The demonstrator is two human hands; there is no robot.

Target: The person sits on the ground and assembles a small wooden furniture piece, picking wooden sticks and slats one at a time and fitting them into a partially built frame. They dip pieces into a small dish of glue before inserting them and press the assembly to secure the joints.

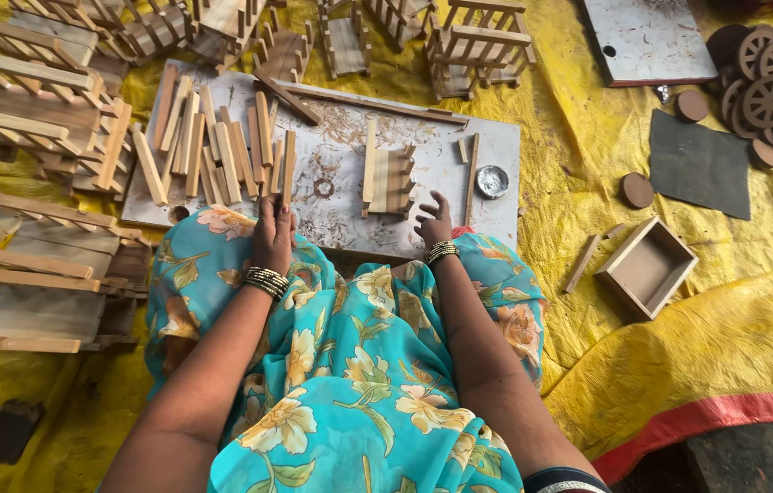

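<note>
Half-built pale wooden slat frame (389, 180) lies on grey scuffed work board (341, 215), just beyond right hand (435, 222), fingers spread, holding nothing. Left hand (273, 236) pinches thin wooden stick (288, 169) at pile edge.

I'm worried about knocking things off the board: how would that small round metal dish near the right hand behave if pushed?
The metal dish looks shallow and thin, so probably light and apt to slide on the board. Its flat sitting makes rolling unlikely unless tipped on edge. It seems stiff, not fragile. The right hand is near but apart.
</note>
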